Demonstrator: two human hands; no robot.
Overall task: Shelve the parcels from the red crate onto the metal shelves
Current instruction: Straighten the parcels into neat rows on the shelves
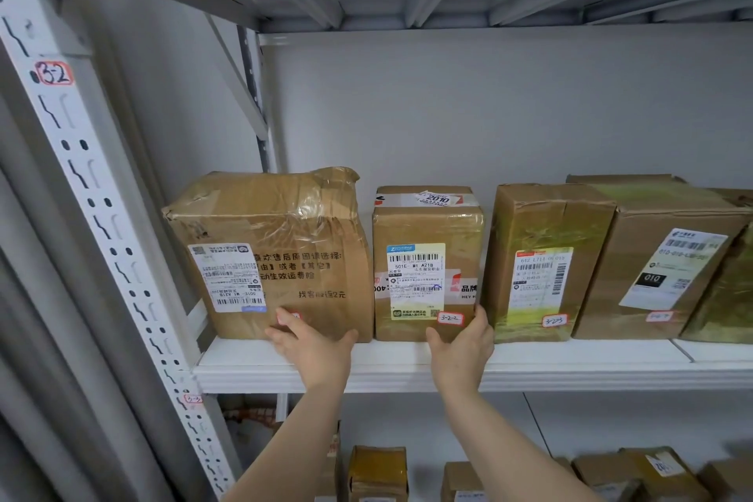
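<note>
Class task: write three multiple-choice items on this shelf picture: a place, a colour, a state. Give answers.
1. Where does the tall brown cardboard box tagged 3-2-2 stand?
A) left of the crumpled brown cardboard box
B) between that box and the green-taped brown cardboard box
C) atop another box

2. What colour is the metal shelf board?
A) white
B) blue
C) black

3. What does the left hand do?
A) rests flat on the crumpled box's front
B) holds a pen
C) hangs free

Answers: B, a box stands either side; A, the board shows white; A, its spread fingers touch the cardboard.
</note>
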